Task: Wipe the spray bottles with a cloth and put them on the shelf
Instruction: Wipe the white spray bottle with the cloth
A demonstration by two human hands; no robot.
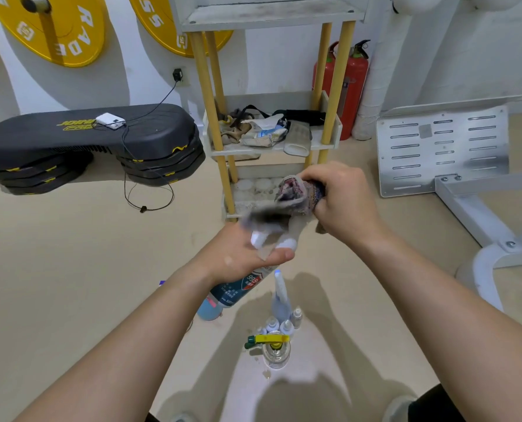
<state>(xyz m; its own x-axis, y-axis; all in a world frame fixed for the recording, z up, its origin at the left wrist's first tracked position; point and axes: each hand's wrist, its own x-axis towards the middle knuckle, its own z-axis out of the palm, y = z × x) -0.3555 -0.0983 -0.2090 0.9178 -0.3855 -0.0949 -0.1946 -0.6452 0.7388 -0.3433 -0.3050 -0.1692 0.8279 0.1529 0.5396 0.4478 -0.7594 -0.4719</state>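
Observation:
My left hand [241,257] grips a blue-labelled spray bottle [229,295] near its neck, tilted with its base toward the floor. My right hand [342,199] holds a grey patterned cloth [290,202] bunched over the bottle's white spray head, which is mostly hidden and blurred. On the floor below stand a slim clear spray bottle [281,300], a clear bottle with a yellow-green trigger [273,345] and several small white-capped bottles [284,325]. The white shelf unit [329,141] with yellow posts rises straight ahead.
The shelf's middle level holds rags, straps and a crumpled packet [262,135]. A stack of black step platforms [89,144] lies to the left with a charger and cable. A red fire extinguisher [354,86] stands behind the shelf. A white machine frame [442,147] is at right.

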